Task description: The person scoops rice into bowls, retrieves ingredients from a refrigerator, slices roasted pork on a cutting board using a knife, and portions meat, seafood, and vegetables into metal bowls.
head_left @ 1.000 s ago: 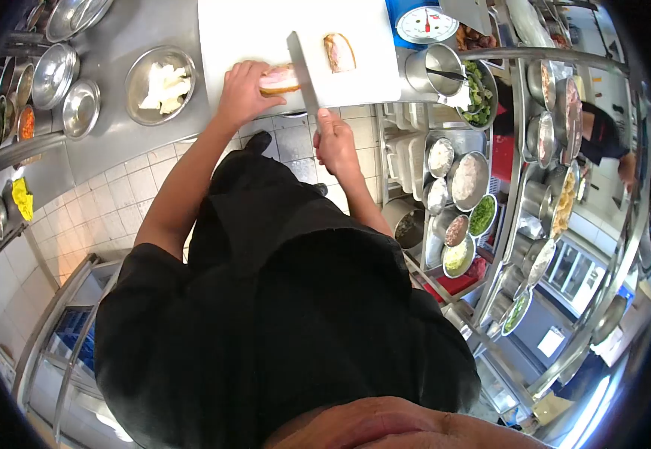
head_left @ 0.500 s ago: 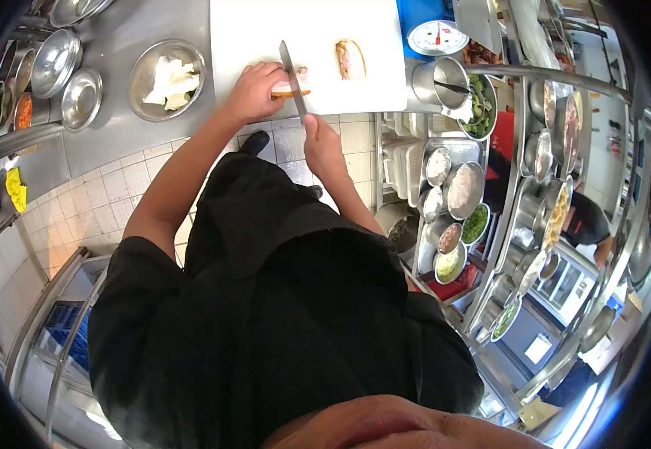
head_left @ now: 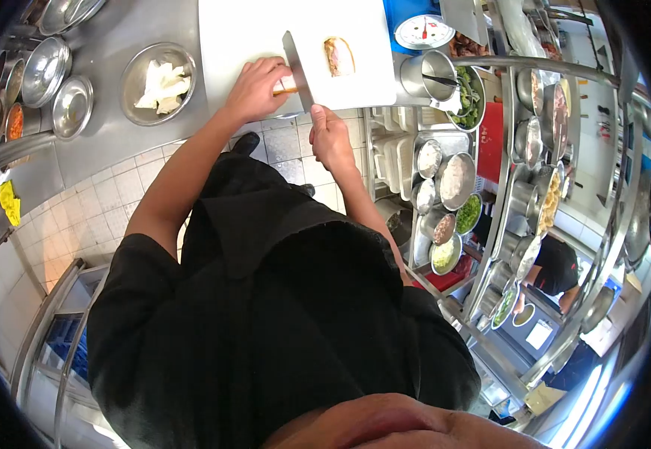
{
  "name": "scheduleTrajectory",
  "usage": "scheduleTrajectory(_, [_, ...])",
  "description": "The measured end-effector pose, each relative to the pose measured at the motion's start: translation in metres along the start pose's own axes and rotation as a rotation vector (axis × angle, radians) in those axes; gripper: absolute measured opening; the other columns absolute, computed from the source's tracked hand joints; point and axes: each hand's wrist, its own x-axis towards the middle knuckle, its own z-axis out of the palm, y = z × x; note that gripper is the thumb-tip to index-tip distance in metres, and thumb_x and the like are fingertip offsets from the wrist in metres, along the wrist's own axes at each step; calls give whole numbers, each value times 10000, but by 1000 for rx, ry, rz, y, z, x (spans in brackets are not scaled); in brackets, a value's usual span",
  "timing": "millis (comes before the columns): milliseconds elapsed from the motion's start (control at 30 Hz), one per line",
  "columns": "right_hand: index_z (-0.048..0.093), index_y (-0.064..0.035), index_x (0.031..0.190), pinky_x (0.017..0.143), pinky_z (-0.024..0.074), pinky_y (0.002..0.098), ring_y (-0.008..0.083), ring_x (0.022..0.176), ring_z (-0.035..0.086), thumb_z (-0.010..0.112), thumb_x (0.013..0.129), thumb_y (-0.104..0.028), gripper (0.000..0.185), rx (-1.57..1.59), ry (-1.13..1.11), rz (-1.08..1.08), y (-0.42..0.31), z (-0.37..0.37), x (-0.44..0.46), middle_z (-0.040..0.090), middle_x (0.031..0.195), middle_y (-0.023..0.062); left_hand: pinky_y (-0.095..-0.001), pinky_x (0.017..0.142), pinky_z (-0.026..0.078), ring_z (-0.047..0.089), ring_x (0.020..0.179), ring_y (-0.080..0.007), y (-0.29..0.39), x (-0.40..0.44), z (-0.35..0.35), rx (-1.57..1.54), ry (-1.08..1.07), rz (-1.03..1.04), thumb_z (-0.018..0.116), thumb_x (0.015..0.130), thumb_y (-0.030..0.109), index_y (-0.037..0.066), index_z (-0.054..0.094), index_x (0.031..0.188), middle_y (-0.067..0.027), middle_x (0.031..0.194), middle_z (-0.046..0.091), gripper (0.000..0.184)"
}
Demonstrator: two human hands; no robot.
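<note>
On the white cutting board (head_left: pixel 243 37), my left hand (head_left: pixel 256 90) has its fingers closed on a piece of meat (head_left: pixel 286 84) with a brownish edge; the hand hides part of it. My right hand (head_left: pixel 332 138) grips a wide-bladed knife (head_left: pixel 297 69) by its handle, at the board's near edge. The blade stands beside the meat, on its right side. Another piece of meat (head_left: pixel 339 57) lies apart on the board, right of the blade. Left of the board, a metal bowl (head_left: pixel 130 88) holds pale, whitish pieces.
A dial scale (head_left: pixel 424 32) stands right of the board, with a metal pot (head_left: pixel 413 75) and a bowl of greens (head_left: pixel 472 101) nearby. Metal bowls (head_left: pixel 72 107) sit at the left. Another person (head_left: pixel 556 266) is at the far right, beyond the rack of food bowls.
The knife blade has swung in and out between frames and now stands wide, right of the meat. Less of the held meat shows than one second ago. The other person appears lower in view.
</note>
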Motion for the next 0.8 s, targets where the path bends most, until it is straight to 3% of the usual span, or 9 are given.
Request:
scheduleTrajectory(133, [593,-1,1099,385,388,294,103,407,439,386,999,-427,484,-37,-42,69,5,0,-11,474,540,24,-393,871,379,513,1069,-249,-4,2,6,4,-32,-8,711,672,199,98,610,1007,-59,1096,571,365])
scheduleTrajectory(200, [600,8,1086,527,404,365,230,588,473,387,998,-399,467,-23,-46,102,3,-1,-16,513,676,124,-396,876,384,526,1048,-259,-4,3,6,-15,1,4,715,675,187,104,611,987,-63,1078,576,339])
scheduleTrajectory(233, [605,15,1074,672,423,437,364,772,514,390,996,-373,450,-21,-40,127,-4,-3,-20,556,813,226,-398,879,387,533,1037,-264,-3,3,6,-25,16,8,717,676,181,106,612,976,-64,1068,578,327])
scheduleTrajectory(300, [604,24,1069,766,457,490,472,877,575,394,995,-349,434,-73,22,-12,-2,6,-7,609,892,306,-396,873,389,537,1028,-264,-2,5,6,-40,10,-3,720,670,180,102,614,968,-66,1068,582,326])
scheduleTrajectory(367, [592,29,1082,663,487,453,421,718,618,398,997,-353,437,-178,143,-318,19,31,23,628,777,262,-396,876,391,540,1030,-267,0,1,8,-42,-20,-24,727,669,185,101,616,975,-68,1078,583,336])
scheduleTrajectory(467, [585,40,1084,820,438,497,518,947,533,394,995,-333,429,-35,26,-171,-19,25,41,588,948,340,-397,894,396,540,1047,-275,0,1,6,-49,-39,-39,741,675,194,97,617,1007,-78,1104,579,368])
scheduleTrajectory(500, [586,31,1101,663,491,448,420,721,617,393,995,-366,454,-105,102,-298,-20,23,45,627,778,262,-397,898,401,539,1053,-279,3,-1,0,-79,-28,-33,745,677,192,92,616,1018,-86,1111,577,378])
scheduleTrajectory(733, [595,34,1120,804,463,445,451,914,604,388,998,-350,453,66,-159,174,-50,-6,-8,617,925,307,-392,880,441,534,1049,-318,-19,-27,-22,-228,7,-65,738,687,124,43,602,1038,-132,1112,565,385])
scheduleTrajectory(800, [600,28,1099,816,463,456,462,937,593,395,995,-349,442,61,-109,54,-33,8,-13,613,942,309,-399,882,435,538,1029,-322,-22,-24,-22,-167,-21,-21,722,684,103,44,602,1009,-132,1090,569,351])
